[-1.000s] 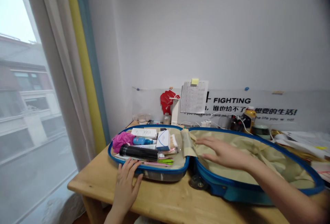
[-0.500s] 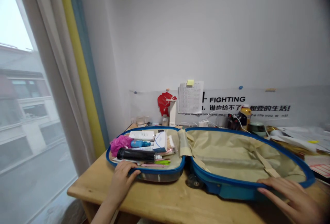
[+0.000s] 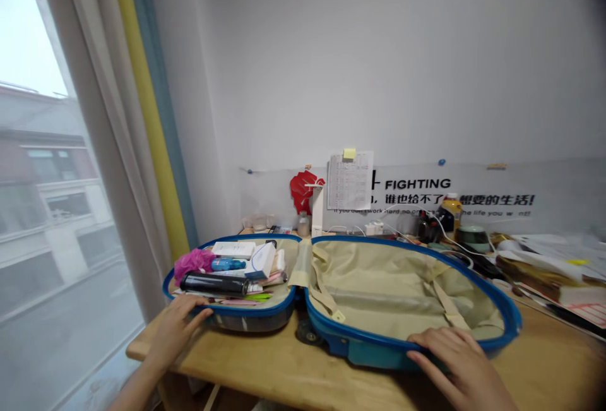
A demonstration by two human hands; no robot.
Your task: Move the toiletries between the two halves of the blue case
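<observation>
A blue-rimmed suitcase (image 3: 379, 345) lies opened flat on the wooden table (image 3: 265, 367). My left hand (image 3: 177, 326) grips the front rim of its left half, fingers over the edge and thumb along it. That half holds a pink mesh puff (image 3: 193, 266), a blue bottle (image 3: 227, 264), a black cylinder (image 3: 215, 284), white boxes (image 3: 261, 261) and a green item (image 3: 258, 297). My right hand (image 3: 457, 360) clasps the front rim of the right half, fingertips on top. Only beige lining and straps (image 3: 445, 303) show inside that half.
Behind the suitcase stand a white lamp (image 3: 317, 209), a yellow-labelled bottle (image 3: 451, 212), a green jar (image 3: 472, 237) and cables. Papers (image 3: 553, 266) are piled at the right. A curtain (image 3: 104, 114) and window are on the left.
The suitcase has slid left along the table, and both my hands have moved left with it, still on its rim. More of the table's right side shows.
</observation>
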